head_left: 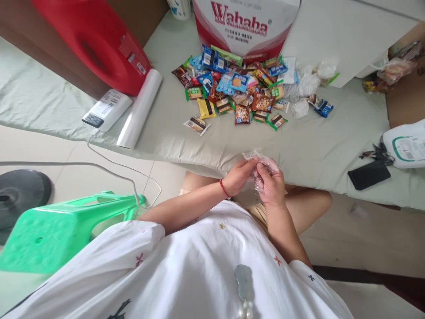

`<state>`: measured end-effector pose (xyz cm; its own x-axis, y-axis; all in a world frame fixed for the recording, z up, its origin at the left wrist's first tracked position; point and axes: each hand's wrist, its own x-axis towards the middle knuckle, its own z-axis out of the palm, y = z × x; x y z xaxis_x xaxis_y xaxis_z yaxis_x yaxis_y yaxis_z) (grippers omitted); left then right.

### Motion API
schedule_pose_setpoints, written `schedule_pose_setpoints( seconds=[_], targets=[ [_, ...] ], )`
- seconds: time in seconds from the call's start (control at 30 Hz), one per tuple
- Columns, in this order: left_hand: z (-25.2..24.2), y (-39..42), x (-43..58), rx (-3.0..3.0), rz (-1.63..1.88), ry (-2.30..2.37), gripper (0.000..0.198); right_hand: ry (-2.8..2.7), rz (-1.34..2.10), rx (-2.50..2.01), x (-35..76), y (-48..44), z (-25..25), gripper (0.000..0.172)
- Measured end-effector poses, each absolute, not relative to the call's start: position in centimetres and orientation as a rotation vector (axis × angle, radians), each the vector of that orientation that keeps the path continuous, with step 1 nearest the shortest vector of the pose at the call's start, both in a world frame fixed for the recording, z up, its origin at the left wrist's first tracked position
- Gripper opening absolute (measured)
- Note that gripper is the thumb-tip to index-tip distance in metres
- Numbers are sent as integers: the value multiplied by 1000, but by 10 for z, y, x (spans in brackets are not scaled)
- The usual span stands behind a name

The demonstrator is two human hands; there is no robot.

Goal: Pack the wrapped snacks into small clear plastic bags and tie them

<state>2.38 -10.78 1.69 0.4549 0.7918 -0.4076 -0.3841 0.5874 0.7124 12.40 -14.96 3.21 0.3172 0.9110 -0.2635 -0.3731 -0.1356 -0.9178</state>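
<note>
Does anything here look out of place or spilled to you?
Maybe one thing: a pale, see-through scrap, perhaps plastic, lies on the floor at the right, away from the crumpled clear plastic being held. The snack packets on the covered surface are jumbled, but nothing looks spilled.

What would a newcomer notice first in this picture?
Probably the heap of small, colourful snack packets, upper centre, before a red-and-white cardboard box. Next, the large red plastic container at upper left and the green plastic stool at lower left. Below the heap, the left hand and right hand hold crumpled clear plastic.
</note>
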Motion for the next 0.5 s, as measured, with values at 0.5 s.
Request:
schedule_pose_setpoints(
  seconds=[0.5],
  targets=[
    [19, -71, -30, 628, 699, 747, 54, -529, 916, -1516, 206, -161, 32, 47]
  ],
)
